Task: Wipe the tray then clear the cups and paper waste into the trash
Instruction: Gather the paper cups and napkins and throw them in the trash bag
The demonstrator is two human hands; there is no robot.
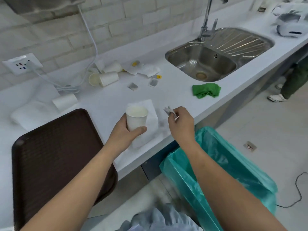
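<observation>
My left hand (124,133) grips an upright white paper cup (136,117) above a white napkin (150,112) near the counter's front edge. My right hand (181,124) pinches a small crumpled paper scrap (170,111) just right of the cup. A dark brown tray (55,157) lies at the front left and overhangs the edge. Two white cups (104,78) lie on their sides by the wall, with another cup (65,101) further left. Tea bags (133,86) and paper wrappers (146,69) are scattered behind. A bin with a teal bag (233,164) stands on the floor below my right arm.
A green cloth (206,90) lies bunched next to the steel sink (203,64) and tap (206,29). A white cable (90,39) runs from the wall socket (21,65). Folded white paper (30,114) lies at the left. Someone's legs (293,80) stand at the far right.
</observation>
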